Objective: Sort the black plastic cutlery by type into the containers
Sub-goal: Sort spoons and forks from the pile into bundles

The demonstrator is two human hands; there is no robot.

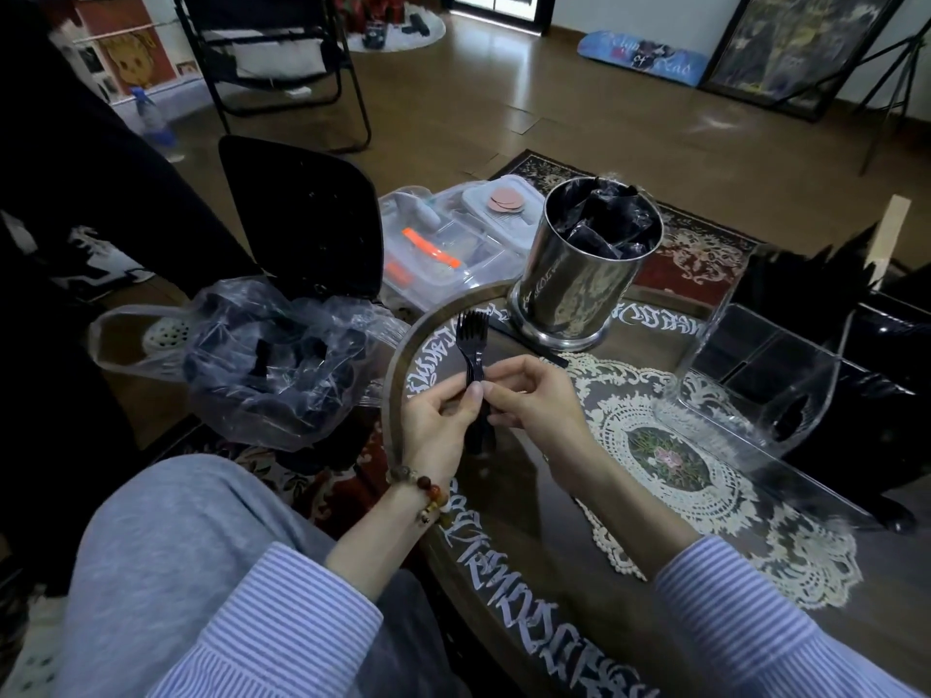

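A small stack of black plastic forks (472,345) stands tines-up above the round table's near-left edge. My left hand (437,425) grips the handles from the left, and my right hand (534,405) pinches them from the right. A clear plastic bag (272,365) with more black cutlery lies to the left of the table. A shiny metal cylinder (579,274) holding black cutlery stands at the table's far side. A clear acrylic divided organiser (766,390) with black pieces sits on the right.
The round table (504,571) has a lace doily (670,460) at its middle. A clear plastic box (453,244) with orange items lies beyond the table. A black chair back (307,219) stands behind the bag. My grey-trousered knee (176,546) is at lower left.
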